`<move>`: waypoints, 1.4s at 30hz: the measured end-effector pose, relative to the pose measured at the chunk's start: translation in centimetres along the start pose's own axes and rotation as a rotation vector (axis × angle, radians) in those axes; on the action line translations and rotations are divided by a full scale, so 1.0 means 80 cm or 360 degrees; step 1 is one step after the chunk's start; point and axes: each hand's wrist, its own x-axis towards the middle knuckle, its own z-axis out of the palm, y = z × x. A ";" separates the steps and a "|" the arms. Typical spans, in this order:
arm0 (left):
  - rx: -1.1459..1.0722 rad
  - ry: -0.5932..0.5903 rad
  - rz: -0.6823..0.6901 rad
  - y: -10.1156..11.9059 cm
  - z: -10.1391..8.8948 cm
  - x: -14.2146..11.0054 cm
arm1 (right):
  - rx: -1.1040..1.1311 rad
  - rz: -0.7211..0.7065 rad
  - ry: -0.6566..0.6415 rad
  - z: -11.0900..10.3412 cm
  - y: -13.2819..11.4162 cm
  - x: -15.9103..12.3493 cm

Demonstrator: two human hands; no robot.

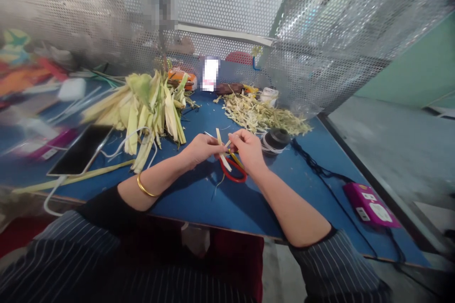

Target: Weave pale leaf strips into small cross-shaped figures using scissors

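Over the front middle of the blue table, my left hand (203, 149) pinches a narrow pale plant strip (225, 163), which looks like dried husk. One end of it sticks up past the fingers and the other hangs down. Close on the right, my right hand (246, 148) has thumb and finger closed on a thin piece of the same pale material at the crossing. Just beneath both hands lies a pair of scissors with red handles (238, 179), partly hidden. A black spool (276, 139) wound with pale thread stands beside my right hand.
Left of my hands lies a heap of long pale-green husks (144, 104). Shredded strips (263, 112) are piled at the back right. A phone (81, 150) with a white cable sits at left. A magenta box (371, 204) and black cords lie at right. Perforated panels (227, 4) enclose the back.
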 end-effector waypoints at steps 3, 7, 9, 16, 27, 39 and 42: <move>0.0004 -0.0040 -0.0032 0.003 -0.002 -0.001 | -0.0099 -0.0032 0.0038 -0.003 0.001 0.003; -0.0025 -0.0033 -0.0062 0.011 -0.002 -0.006 | -0.0460 -0.0316 -0.0156 -0.010 -0.006 0.008; 0.0025 -0.0030 -0.0056 0.012 -0.001 -0.007 | -0.0502 -0.0413 -0.0281 -0.011 -0.010 0.008; 0.0227 -0.0066 0.0110 0.009 0.008 -0.010 | -0.0420 -0.0396 -0.0139 -0.004 -0.011 -0.001; -0.0034 -0.0111 -0.0001 0.012 0.014 -0.013 | -0.0115 -0.0155 -0.0036 -0.008 -0.009 0.007; -0.0129 -0.0015 -0.0045 0.010 0.005 -0.007 | 0.0296 0.0202 -0.0251 -0.006 -0.009 0.003; -0.0069 -0.0035 0.0013 0.009 0.008 -0.008 | 0.0241 0.0157 -0.0108 -0.002 -0.006 0.002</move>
